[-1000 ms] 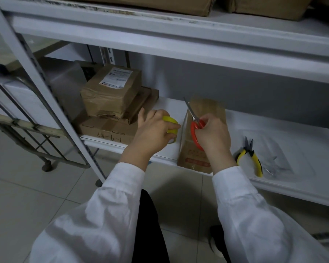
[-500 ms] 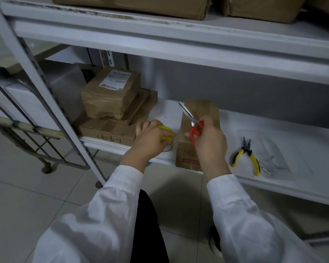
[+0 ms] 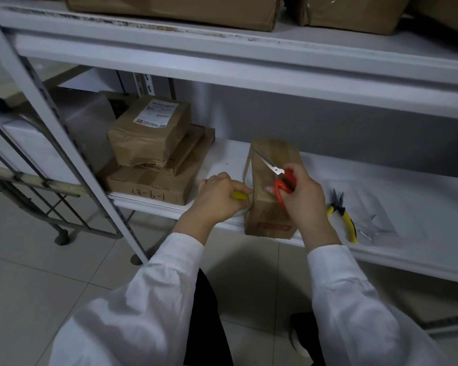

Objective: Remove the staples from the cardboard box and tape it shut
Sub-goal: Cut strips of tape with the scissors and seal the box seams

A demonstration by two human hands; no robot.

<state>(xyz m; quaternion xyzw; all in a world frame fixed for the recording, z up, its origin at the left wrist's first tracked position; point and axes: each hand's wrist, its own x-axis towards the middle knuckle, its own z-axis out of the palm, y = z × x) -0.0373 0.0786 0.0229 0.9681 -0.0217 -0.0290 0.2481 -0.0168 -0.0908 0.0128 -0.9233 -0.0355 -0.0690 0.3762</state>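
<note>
Between left hand (image 3: 220,199) gripping the tape roll (image 3: 239,195) and right hand (image 3: 306,198) holding scissors (image 3: 282,180) stood the cardboard box (image 3: 269,216), apparently awaiting the cut.

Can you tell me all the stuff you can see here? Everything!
cardboard box: 1, brown, standing at the lower shelf's front edge
tape roll: 1, yellow, in the left grip, strip running up to the box
scissors: 1, red handles, in the right grip over the box
pliers: 1, yellow and black, on the shelf right of the box
stacked parcels: 3, brown, lower shelf's left end
upper boxes: at least 2, brown, top shelf
shelf rack: 1, white, facing the person
trolley: 1, grey, floor at left
sleeves: 2, white, on the arms
left grip: 1 hand, bare, holds the tape roll
right grip: 1 hand, bare, holds the scissors
</note>
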